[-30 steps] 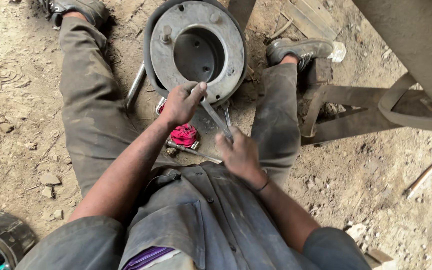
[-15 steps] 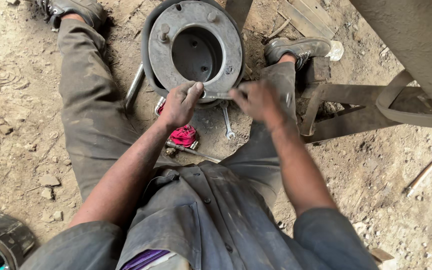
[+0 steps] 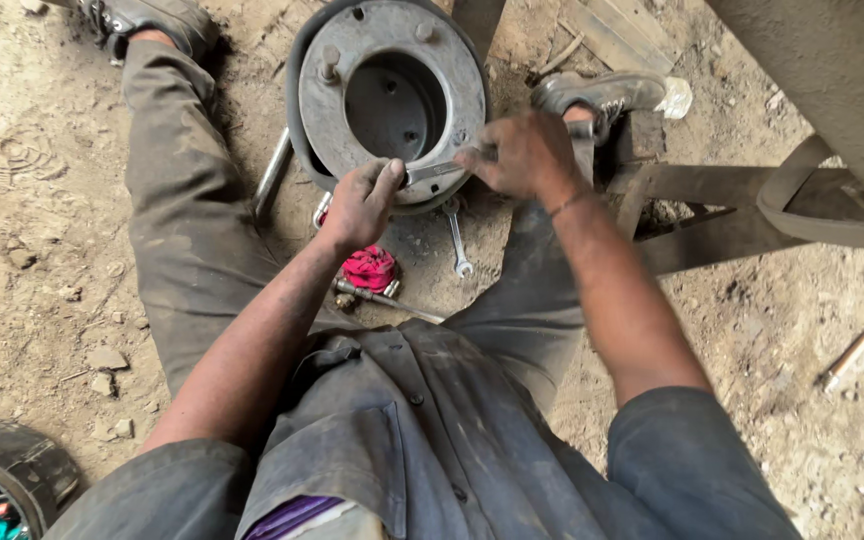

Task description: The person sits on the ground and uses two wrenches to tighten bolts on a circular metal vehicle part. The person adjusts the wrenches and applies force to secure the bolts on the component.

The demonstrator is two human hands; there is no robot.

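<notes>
You sit on the dirt ground (image 3: 42, 230) with your legs spread, and a round metal wheel hub (image 3: 388, 102) with a large centre hole lies between your shins, ringed by a dark rubber edge. Your left hand (image 3: 360, 205) is closed on the near end of a flat metal tool (image 3: 434, 171) at the hub's near rim. Your right hand (image 3: 522, 155) is closed on the tool's other end, just right of that rim. The tool lies across the rim's near edge, spanning between your 2 hands. Just below the hub on the ground lies 1 spanner (image 3: 457, 238), and beside it, near your left wrist, a red rag (image 3: 369, 268) rests against a thin metal rod (image 3: 387, 299). A steel pipe (image 3: 272, 172) lies along the hub's left side.
</notes>
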